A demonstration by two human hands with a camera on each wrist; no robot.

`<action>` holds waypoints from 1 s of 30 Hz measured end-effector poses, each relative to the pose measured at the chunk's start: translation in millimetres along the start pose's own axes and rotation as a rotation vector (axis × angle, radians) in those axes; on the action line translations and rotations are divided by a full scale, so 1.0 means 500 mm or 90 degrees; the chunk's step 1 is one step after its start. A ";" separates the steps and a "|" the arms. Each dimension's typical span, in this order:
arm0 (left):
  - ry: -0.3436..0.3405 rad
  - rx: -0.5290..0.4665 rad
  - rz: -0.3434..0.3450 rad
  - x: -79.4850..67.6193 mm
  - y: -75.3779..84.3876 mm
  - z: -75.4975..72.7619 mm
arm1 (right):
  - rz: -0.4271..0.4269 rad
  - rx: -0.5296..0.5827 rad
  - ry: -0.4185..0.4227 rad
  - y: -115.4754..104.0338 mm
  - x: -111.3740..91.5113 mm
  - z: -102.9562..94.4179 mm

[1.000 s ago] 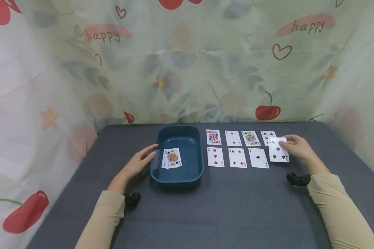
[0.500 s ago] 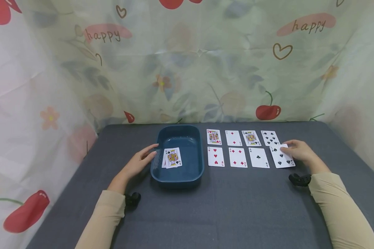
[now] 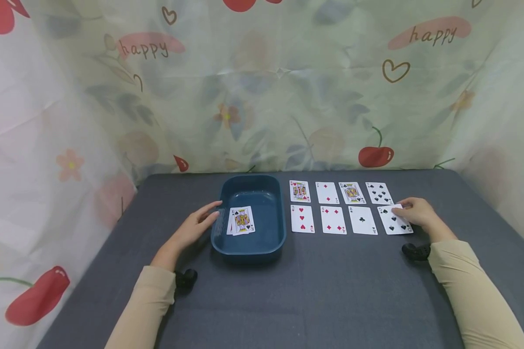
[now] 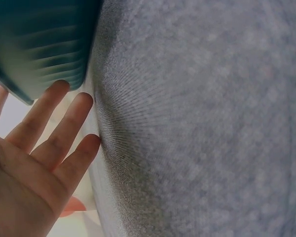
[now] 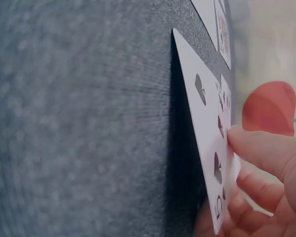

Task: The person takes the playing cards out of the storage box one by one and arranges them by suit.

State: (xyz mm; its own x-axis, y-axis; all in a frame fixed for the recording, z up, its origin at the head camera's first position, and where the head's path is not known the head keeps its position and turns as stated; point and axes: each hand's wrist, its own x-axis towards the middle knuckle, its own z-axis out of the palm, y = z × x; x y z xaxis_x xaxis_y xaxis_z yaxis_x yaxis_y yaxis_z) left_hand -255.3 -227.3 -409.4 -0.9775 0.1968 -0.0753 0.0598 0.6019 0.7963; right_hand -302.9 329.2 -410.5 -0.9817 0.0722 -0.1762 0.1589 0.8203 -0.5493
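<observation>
My right hand point(image 3: 420, 214) pinches the right edge of a five of spades point(image 3: 392, 221), at the right end of the front row of playing cards. In the right wrist view the thumb lies on the card's face point(image 5: 202, 118) and fingers reach beneath; the near edge stands tilted up with a dark shadow under it. My left hand point(image 3: 195, 225) rests at the left rim of a dark blue rectangular bin point(image 3: 268, 246), its fingers spread and nearly straight in the left wrist view. Inside the bin lies a king point(image 3: 242, 222) of a black suit, overlapping another card.
Beside the five lie an ace of clubs point(image 3: 363, 221), a four of diamonds point(image 3: 333, 220) and a three of hearts point(image 3: 302, 219). Behind them are a red face card point(image 3: 299, 192), a two of diamonds point(image 3: 327, 193), a black face card point(image 3: 352, 193) and a spade card point(image 3: 379, 194). A patterned curtain point(image 3: 279, 106) hangs behind.
My right hand has lowered the five of spades toward the table, to the front row's right end, uncovering the spade card behind it. My left hand and the bin have stayed put.
</observation>
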 end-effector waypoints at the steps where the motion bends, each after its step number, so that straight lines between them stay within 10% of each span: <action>1: 0.001 0.000 -0.001 0.000 0.000 0.000 | 0.005 -0.007 -0.001 -0.002 -0.001 -0.001; 12: -0.003 -0.001 0.004 0.001 -0.005 -0.003 | -0.046 -0.030 0.038 -0.047 -0.012 -0.007; 30: -0.012 -0.013 -0.006 -0.047 0.080 -0.010 | -0.271 0.056 -0.043 -0.296 -0.024 0.068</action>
State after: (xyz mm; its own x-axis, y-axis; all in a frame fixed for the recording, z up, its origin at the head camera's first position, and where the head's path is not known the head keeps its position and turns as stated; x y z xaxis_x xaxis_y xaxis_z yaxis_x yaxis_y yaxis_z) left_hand -230.7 -211.6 -372.8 -0.9740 0.2062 -0.0942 0.0464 0.5877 0.8077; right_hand -311.3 187.9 -354.9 -0.9532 -0.3009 0.0293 -0.2465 0.7176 -0.6514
